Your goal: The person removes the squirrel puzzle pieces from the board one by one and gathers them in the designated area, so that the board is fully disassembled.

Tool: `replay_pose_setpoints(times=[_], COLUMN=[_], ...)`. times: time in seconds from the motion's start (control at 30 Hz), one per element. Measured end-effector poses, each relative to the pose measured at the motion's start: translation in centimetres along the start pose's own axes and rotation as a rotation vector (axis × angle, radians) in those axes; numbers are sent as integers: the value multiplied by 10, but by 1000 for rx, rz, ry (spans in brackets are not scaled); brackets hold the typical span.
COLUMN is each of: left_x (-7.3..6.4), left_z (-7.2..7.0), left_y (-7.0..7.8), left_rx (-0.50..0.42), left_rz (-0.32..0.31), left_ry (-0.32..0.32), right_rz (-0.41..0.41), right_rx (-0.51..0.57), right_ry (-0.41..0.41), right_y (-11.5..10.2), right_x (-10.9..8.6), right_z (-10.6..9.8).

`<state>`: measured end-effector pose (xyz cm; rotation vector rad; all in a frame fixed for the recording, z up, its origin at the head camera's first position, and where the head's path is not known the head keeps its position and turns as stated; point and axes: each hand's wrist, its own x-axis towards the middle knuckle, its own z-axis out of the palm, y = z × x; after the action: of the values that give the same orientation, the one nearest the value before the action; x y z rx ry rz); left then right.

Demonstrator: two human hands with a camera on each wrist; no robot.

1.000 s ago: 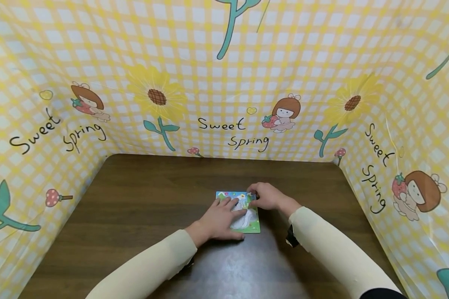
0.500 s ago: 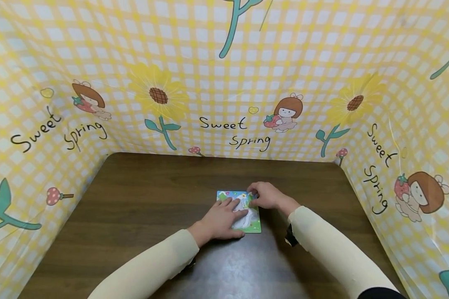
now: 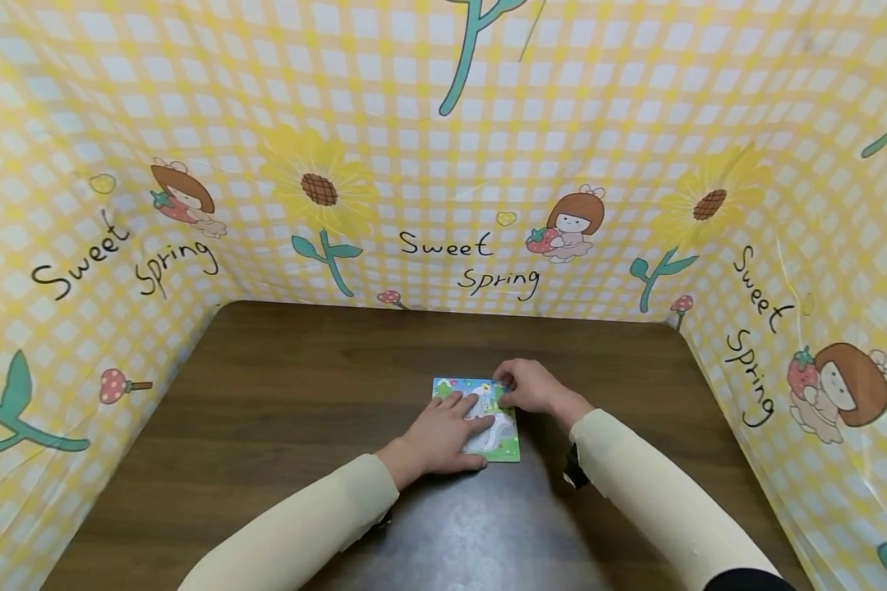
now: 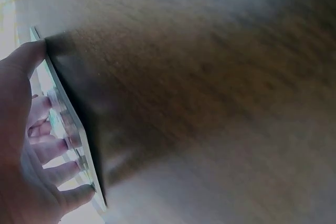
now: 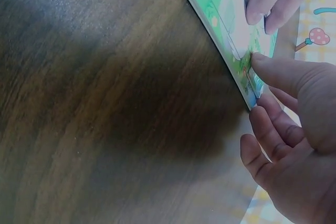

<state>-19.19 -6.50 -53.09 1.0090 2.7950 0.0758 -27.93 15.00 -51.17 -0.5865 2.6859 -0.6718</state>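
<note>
A thin picture board (image 3: 504, 446), which looks like a jigsaw puzzle, lies on the wooden table. It has a green and blue border around a white figure, and seam lines cross it in the right wrist view. My left hand (image 3: 438, 435) rests on its left part with spread fingers, thumb near the front edge. At the far right corner, my right hand (image 3: 535, 387) has its thumb on the board's face and its curled fingers at the edge, pinching that corner. The left hand covers much of the picture. In the left wrist view the board (image 4: 79, 129) shows edge-on.
The brown wooden table (image 3: 303, 369) extends around the board on all sides. Yellow checked cloth (image 3: 429, 189) with printed flowers and lettering walls in the back and both sides.
The whole scene has shifted slightly to the right in the head view. Both hands keep nearly the same places on the board.
</note>
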Motion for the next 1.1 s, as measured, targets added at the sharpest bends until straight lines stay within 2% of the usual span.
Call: replay_pose_setpoints(times=[0.33, 0.67, 0.93, 1.1], left_x=[3, 0, -4, -6], left_z=[-6, -7, 4, 6], left_y=[3, 3, -2, -6], left_rx=[12, 7, -24, -63], left_rz=[2, 7, 13, 9], left_ry=[-26, -18, 21, 31], right_rz=[9, -55, -60, -61], right_rx=[1, 5, 150, 264], right_ry=[1, 16, 64, 91], right_y=[2, 6, 8, 10], right_x=[-3, -7, -15, -20], right_z=[-6, -9, -6, -6])
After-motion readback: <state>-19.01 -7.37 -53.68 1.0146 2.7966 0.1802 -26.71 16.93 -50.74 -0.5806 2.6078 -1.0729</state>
